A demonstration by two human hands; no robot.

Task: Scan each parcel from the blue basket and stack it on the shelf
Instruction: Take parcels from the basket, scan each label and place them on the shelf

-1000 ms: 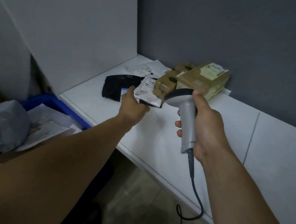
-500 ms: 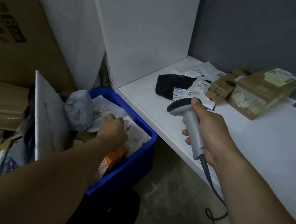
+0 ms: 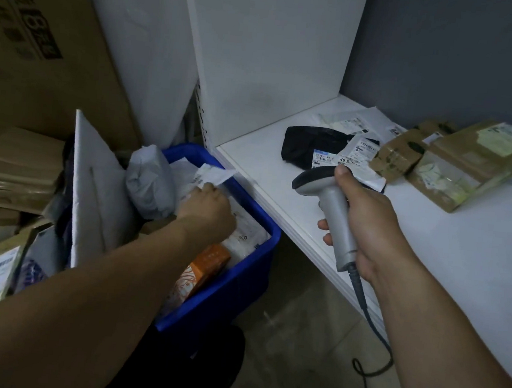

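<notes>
The blue basket [image 3: 239, 289] stands on the floor left of the white shelf [image 3: 431, 242]. Inside it lie a grey bag [image 3: 149, 183], white labelled parcels and an orange box [image 3: 200, 270]. My left hand [image 3: 206, 208] is down in the basket and grips a white parcel [image 3: 214, 175] by its edge, lifting it. My right hand [image 3: 364, 226] holds the grey barcode scanner [image 3: 328, 207] over the shelf's front edge, its head pointing left. On the shelf lie a black bag [image 3: 309, 145], white mailers and two brown boxes [image 3: 458, 157].
A white foam board [image 3: 95, 191] leans in the basket's left side. Large cardboard boxes [image 3: 16, 170] and more parcels pile up at the far left. The scanner cable [image 3: 369, 339] hangs to the tiled floor. A white upright panel bounds the shelf on its left.
My left hand left the black bag on the shelf, dropped into the basket and now lifts a white parcel's edge. The view swung left; the scanner hand stayed in place.
</notes>
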